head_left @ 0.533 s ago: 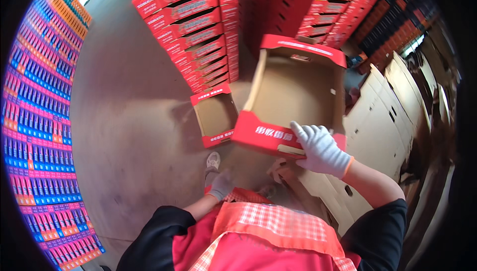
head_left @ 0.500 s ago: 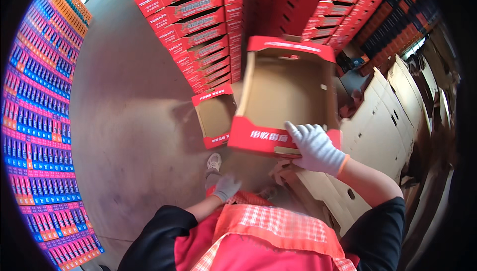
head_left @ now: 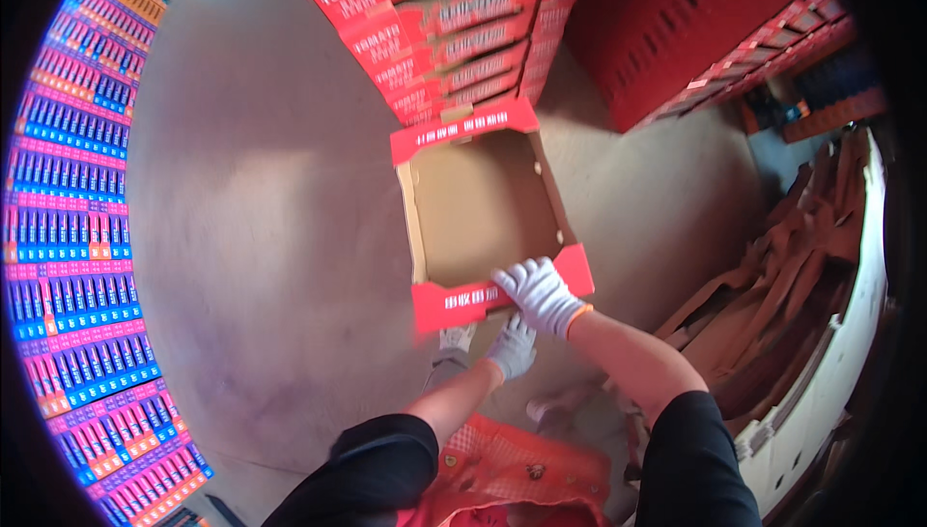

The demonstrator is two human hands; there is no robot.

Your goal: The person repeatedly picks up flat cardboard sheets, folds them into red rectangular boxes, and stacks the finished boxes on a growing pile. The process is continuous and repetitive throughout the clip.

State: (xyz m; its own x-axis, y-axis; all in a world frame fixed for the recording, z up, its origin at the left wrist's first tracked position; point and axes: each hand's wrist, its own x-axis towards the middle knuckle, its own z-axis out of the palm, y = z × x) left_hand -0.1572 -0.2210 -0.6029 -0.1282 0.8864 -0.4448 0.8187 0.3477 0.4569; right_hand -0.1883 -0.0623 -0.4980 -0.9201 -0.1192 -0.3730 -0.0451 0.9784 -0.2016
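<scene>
A red open-topped cardboard box (head_left: 483, 200) with a bare brown inside is held in front of me, low over the floor. My right hand (head_left: 543, 297), in a white glove with an orange cuff, is closed over the rim of its near wall. The thumb and fingers straddle that wall. Just below, my left hand (head_left: 515, 346), also gloved, has its fingers stretched up at the lower edge of the same wall. Its fingertips are partly hidden, and I cannot tell whether they touch the box.
A tall stack of red boxes (head_left: 454, 29) stands beyond the held box. Another red stack (head_left: 695, 34) is at the far right. Torn brown cardboard (head_left: 772, 285) lies behind a pale sheet edge (head_left: 855, 334) on my right. Colourful stacked packages (head_left: 72, 237) line the left.
The held box has moved left and is turned slightly. My left hand has come up from beside my apron to the box's near edge. The view has shifted, bringing torn cardboard into sight.
</scene>
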